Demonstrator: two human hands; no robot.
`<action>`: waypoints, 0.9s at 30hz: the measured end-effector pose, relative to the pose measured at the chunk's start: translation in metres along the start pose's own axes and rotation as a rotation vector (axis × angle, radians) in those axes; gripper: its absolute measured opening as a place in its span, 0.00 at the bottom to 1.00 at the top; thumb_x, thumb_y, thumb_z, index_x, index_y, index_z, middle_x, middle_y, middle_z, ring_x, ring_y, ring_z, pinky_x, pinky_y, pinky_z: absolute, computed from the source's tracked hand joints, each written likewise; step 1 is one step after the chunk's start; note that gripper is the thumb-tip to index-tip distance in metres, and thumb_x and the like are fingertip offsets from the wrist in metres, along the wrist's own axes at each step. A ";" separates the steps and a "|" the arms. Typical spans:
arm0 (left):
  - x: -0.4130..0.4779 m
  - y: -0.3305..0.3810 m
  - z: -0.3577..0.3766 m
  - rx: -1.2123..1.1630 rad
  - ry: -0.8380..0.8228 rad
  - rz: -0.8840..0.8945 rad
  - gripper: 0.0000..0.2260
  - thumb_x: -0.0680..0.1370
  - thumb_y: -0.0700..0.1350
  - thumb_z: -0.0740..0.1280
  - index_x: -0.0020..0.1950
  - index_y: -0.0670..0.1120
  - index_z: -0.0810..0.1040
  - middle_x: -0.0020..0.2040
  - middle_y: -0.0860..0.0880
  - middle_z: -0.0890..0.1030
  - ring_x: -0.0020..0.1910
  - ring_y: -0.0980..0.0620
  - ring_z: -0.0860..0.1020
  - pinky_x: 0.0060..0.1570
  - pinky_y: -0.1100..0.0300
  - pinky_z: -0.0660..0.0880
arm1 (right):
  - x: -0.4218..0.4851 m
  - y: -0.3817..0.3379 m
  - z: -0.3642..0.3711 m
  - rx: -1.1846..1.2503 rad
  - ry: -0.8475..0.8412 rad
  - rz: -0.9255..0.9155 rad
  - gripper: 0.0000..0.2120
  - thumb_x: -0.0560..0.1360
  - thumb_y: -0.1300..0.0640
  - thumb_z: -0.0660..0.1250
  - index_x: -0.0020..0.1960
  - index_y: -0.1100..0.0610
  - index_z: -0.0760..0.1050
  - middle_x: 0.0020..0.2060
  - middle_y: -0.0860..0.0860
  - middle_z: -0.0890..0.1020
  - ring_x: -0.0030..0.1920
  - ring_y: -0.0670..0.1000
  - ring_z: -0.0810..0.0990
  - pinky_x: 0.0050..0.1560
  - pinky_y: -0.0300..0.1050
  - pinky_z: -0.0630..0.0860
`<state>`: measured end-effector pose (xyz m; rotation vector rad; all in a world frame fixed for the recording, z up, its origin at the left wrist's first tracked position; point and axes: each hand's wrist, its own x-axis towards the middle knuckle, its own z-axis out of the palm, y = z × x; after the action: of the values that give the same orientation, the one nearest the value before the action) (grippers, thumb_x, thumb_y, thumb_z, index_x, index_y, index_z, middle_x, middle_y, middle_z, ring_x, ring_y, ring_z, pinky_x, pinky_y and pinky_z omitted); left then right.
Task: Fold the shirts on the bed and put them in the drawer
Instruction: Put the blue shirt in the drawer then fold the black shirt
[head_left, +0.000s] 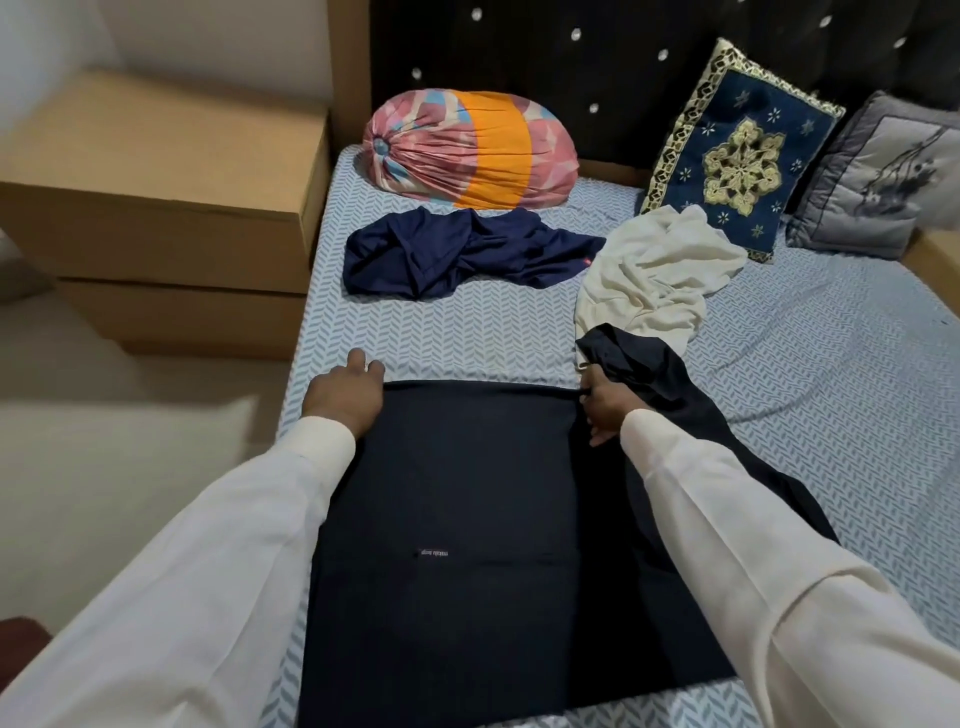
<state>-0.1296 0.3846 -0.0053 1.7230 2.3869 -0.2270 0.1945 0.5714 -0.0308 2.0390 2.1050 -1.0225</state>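
The dark shirt lies spread flat on the bed in front of me, with a crumpled navy shirt and a cream shirt further up the sheet. My right hand grips a bunched fold at its far right corner. My left hand rests on the far left corner, fingers bent down; I cannot tell whether they pinch the cloth.

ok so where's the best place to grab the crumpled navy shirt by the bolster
Likely the navy shirt's right-hand flap, near the small red tag. It lies flatter there, clear of the twisted middle. Come from the near side over the bare sheet, since the bolster crowds its far edge.
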 end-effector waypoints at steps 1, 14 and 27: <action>-0.001 -0.001 -0.002 -0.012 -0.004 -0.006 0.16 0.79 0.37 0.57 0.67 0.42 0.66 0.65 0.40 0.65 0.54 0.40 0.76 0.45 0.49 0.70 | -0.001 0.000 -0.001 0.018 -0.004 0.009 0.07 0.78 0.61 0.57 0.51 0.49 0.64 0.47 0.64 0.77 0.31 0.63 0.83 0.31 0.61 0.82; -0.112 -0.017 0.002 -0.330 0.382 0.033 0.06 0.77 0.42 0.67 0.50 0.49 0.81 0.48 0.48 0.81 0.48 0.43 0.78 0.38 0.53 0.71 | -0.120 0.063 0.002 0.091 0.360 -0.190 0.06 0.74 0.55 0.67 0.49 0.48 0.71 0.43 0.48 0.81 0.43 0.53 0.77 0.49 0.48 0.74; -0.220 -0.001 0.054 -0.216 0.387 0.039 0.08 0.69 0.40 0.75 0.43 0.52 0.86 0.39 0.51 0.79 0.44 0.44 0.76 0.31 0.60 0.68 | -0.204 0.132 0.048 0.143 0.449 -0.168 0.07 0.72 0.49 0.72 0.40 0.51 0.78 0.38 0.47 0.83 0.43 0.52 0.82 0.44 0.46 0.76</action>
<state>-0.0592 0.1695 -0.0052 1.8421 2.5111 0.3914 0.3217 0.3592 -0.0301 2.3792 2.5171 -0.8098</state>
